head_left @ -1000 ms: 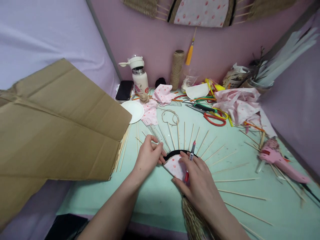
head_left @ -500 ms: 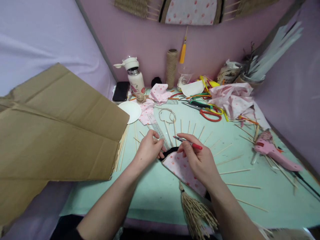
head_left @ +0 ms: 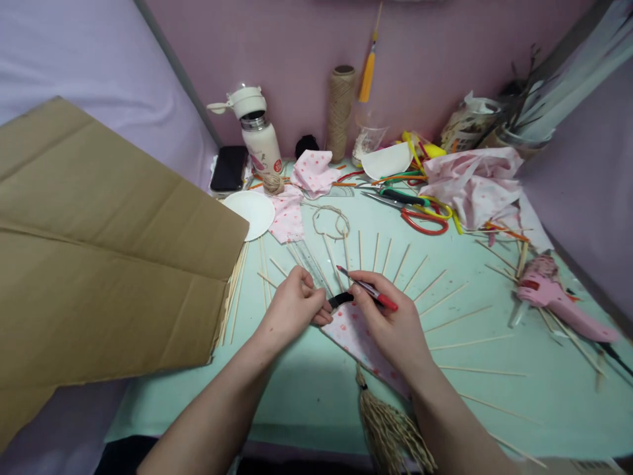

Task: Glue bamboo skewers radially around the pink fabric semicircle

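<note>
My left hand (head_left: 299,300) has its fingers curled at the near end of a clear ruler (head_left: 312,265), pressing it by the left corner of a half-round piece (head_left: 353,330). That piece has pink-dotted fabric and a black rim (head_left: 341,300). In my right hand (head_left: 390,316) is a red-and-dark pen (head_left: 368,288), its tip pointing up-left over the thin wooden sticks (head_left: 346,254) that fan out from the rim. The heel of this hand covers the right part of the fabric. A twine tassel (head_left: 390,422) hangs from the straight lower edge.
A cardboard sheet (head_left: 123,257) covers the left side. Scissors (head_left: 420,214), pink fabric scraps (head_left: 472,181) and a white disc (head_left: 254,214) lie behind the sticks. At right rests a pink glue gun (head_left: 564,297). A bottle (head_left: 262,142) and twine spool (head_left: 341,112) stand at the back.
The view has tipped downward. My right hand has shifted the pen slightly, its tip now further forward and left over the sticks. My left hand stays by the ruler and corner.
</note>
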`<state>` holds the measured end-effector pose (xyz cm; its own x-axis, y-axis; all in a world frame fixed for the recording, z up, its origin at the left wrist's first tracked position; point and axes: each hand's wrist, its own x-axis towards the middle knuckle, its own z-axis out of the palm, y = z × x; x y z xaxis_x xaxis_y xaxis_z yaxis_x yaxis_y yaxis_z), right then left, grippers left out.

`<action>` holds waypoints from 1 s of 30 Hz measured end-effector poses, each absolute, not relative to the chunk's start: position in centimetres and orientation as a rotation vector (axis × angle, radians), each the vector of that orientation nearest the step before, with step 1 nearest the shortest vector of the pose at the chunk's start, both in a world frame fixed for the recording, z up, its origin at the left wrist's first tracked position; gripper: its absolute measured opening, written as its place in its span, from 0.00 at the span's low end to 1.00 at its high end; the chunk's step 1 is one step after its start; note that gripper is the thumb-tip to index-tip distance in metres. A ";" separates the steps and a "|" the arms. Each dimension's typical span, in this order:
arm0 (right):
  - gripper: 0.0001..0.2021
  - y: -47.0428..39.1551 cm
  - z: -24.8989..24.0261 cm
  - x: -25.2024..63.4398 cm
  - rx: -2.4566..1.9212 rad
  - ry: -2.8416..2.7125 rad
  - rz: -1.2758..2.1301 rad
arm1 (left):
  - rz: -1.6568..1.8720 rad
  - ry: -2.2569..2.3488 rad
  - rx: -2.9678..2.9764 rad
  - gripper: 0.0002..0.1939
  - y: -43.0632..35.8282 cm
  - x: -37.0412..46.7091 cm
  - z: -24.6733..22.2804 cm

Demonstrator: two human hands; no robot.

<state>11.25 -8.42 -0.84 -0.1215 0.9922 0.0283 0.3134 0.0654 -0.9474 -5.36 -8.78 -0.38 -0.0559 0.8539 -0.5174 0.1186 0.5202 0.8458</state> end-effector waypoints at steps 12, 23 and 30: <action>0.10 -8.5 -1.0 11.2 -1.343 -1.576 1.084 | 0.739 1.551 0.864 0.13 -8.6 -5.4 -0.7; 0.12 -8.7 -1.0 10.9 -1.291 -1.525 1.179 | 0.707 1.531 0.824 0.12 -8.3 -5.6 -0.9; 0.15 -8.7 -1.3 10.9 -1.305 -1.493 1.220 | 0.716 1.518 0.812 0.13 -8.3 -5.7 -1.1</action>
<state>10.92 -8.71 -1.26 -0.1568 0.9872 -0.0294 0.2257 0.0068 -0.9742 -5.66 -8.34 -1.12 -0.0453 0.8248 -0.5636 0.0894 0.5653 0.8200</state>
